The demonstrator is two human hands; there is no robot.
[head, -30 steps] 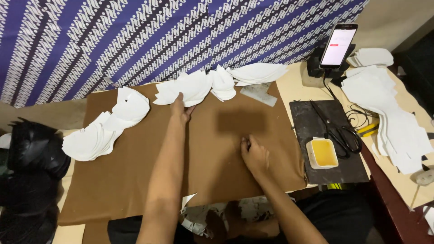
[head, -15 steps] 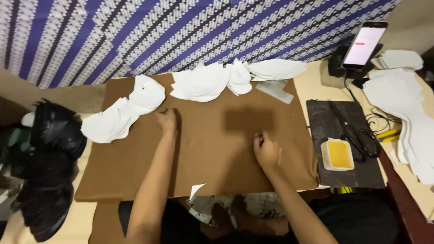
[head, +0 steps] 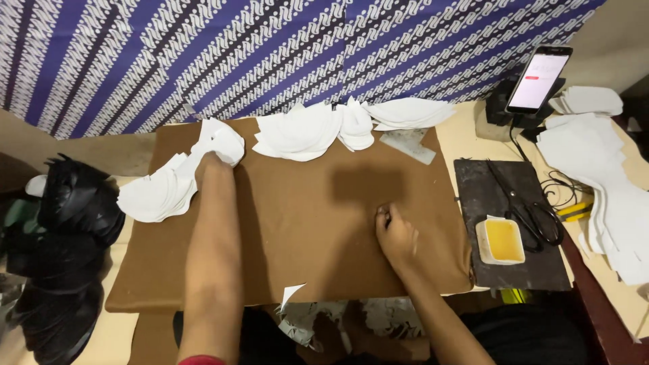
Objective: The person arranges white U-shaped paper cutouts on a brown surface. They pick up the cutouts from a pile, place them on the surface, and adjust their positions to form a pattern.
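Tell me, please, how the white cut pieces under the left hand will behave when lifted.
The white pieces look thin and fanned loosely, so probably floppy and light. The left hand touches the top of the pile; pushed, they likely slide apart on the brown board.

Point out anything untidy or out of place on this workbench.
White paper scraps hang off the near edge of the brown board, below the workspace. The white cut pieces under the left hand fan out loosely past the board's edge. Nothing looks spilled.

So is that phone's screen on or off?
On: the phone, propped upright at the far right, shows a lit white screen.
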